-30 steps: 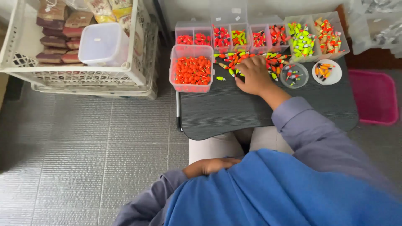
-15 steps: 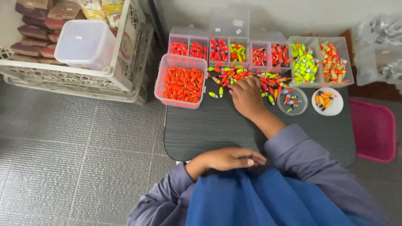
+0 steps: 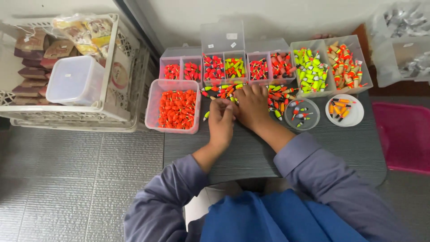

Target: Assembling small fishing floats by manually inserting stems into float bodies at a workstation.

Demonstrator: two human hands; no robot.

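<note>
Two hands: left hand (image 3: 221, 118) | right hand (image 3: 251, 106) | glossy tapered floats (image 3: 226, 91)

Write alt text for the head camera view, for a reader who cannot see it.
Both hands, left hand and right hand, meet over a loose pile of small colourful floats on a dark table, beside a tub of orange floats and compartment boxes.
</note>
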